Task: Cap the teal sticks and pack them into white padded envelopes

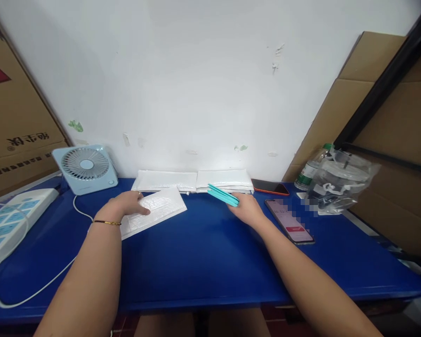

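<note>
I am watching both forearms reaching out from the near edge over the blue table (203, 262). At the near left, a white power strip (7, 220) is lying partly cut off by the frame, its cable looping toward me. The left hand (126, 206), a thin bracelet at its wrist, is resting flat and loosely spread on a white bubble mailer (157, 208), pressing it to the table rather than clasping it; the mailer is lying tilted, left of centre. The right hand (247, 208) is gripping a slim teal object (222, 195) between thumb and fingers, holding it angled just above the table near the centre; I cannot make out what it is. Just right of that hand a phone (290, 220) is lying face up with a lit screen, its text blurred out. Farther back, two stacks of white mailers (196, 181) are sitting against the wall, a second phone (271, 187) with an orange edge lying dark beside them. At the far left a pale blue desk fan (86, 167) is standing; behind it a cardboard box (14, 117) is showing printed characters too skewed for me to read. At the far right a clear plastic bag (340, 180) is half hiding a water bottle (310, 171) with a green label I cannot read.
</note>
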A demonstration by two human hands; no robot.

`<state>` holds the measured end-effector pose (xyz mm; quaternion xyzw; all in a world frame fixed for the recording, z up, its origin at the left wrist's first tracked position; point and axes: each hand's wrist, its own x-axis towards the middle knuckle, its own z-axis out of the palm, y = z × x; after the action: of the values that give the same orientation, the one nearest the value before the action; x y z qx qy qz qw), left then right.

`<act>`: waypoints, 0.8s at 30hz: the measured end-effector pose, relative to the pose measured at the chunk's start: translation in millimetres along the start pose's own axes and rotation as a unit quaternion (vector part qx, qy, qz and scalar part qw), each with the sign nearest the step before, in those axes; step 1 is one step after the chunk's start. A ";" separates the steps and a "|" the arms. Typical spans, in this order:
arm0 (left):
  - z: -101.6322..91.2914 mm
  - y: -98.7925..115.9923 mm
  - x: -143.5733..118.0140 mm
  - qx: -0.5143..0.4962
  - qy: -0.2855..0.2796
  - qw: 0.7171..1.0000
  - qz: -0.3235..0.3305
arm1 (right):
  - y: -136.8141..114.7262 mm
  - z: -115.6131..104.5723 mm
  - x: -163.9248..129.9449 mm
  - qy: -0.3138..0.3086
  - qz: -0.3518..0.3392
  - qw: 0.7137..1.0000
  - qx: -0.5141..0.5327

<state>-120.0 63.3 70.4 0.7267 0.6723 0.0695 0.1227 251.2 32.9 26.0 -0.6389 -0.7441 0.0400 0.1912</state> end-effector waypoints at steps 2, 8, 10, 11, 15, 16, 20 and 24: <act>-6.0 17.2 -10.9 -0.014 -0.005 0.999 0.033 | 3.8 -4.3 0.2 0.010 0.003 1.000 0.020; -1.7 76.0 -48.5 -0.087 0.030 0.957 0.276 | 30.9 -18.4 5.5 0.075 0.053 0.995 0.039; 9.2 80.3 -56.9 -0.082 -0.029 0.941 0.326 | 36.9 -18.4 6.8 0.080 0.053 0.994 0.044; 15.6 81.4 -61.2 -0.089 -0.037 0.943 0.320 | 38.3 -17.4 7.2 0.078 0.051 0.995 0.046; 44.6 96.6 -85.6 -0.095 -0.009 0.980 0.173 | 35.5 -13.0 6.3 0.064 0.037 0.997 0.027; 52.4 104.4 -93.1 -0.075 -0.020 0.986 0.150 | 33.9 -13.4 5.6 0.062 0.035 0.997 0.014; 76.9 134.9 -114.2 0.028 -0.062 0.991 0.113 | 28.7 -23.2 0.3 0.035 -0.002 0.999 -0.029; 81.3 135.6 -110.5 0.072 -0.029 0.989 0.125 | 27.4 -36.3 -11.2 -0.038 -0.107 0.992 -0.047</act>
<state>22.2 -62.3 36.2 0.8137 0.5755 0.0144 0.0798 290.2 20.3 48.6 -0.5617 -0.8161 0.0080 0.1358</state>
